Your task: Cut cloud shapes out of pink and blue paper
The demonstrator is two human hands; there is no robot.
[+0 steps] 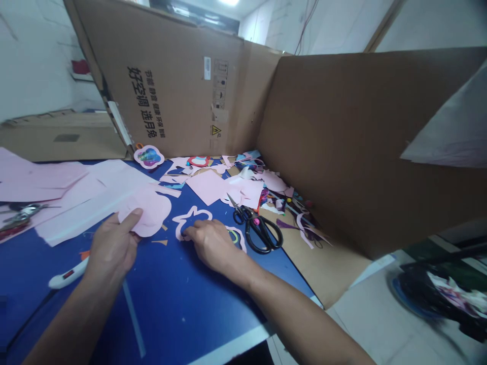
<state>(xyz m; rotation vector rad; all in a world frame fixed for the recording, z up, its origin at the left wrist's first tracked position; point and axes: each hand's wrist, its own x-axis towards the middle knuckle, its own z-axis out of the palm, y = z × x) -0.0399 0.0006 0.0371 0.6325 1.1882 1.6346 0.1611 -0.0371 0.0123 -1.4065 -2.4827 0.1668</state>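
Note:
My left hand (pixel 114 241) pinches a pink paper cutout with rounded lobes (pixel 152 210) between thumb and fingers, above the blue table. Farther right, my right hand (pixel 213 238) has its fingers closed at the lower edge of a thin pink paper outline (pixel 182 221); its fingertips are partly hidden. Just beyond the right hand lie black-handled scissors (pixel 262 233) and a smaller pair of scissors (pixel 239 215). Another pink outline with a green loop (pixel 238 235) is partly covered by my right wrist.
Cardboard walls (pixel 182 91) stand behind and to the right. Paper scraps (pixel 209 186) pile up near the back corner. Pink and white sheets (pixel 95 187) lie at left, with a white-handled tool (pixel 66 276) on a black cord. A colourful cloud-shaped piece (pixel 148 157) leans at the back.

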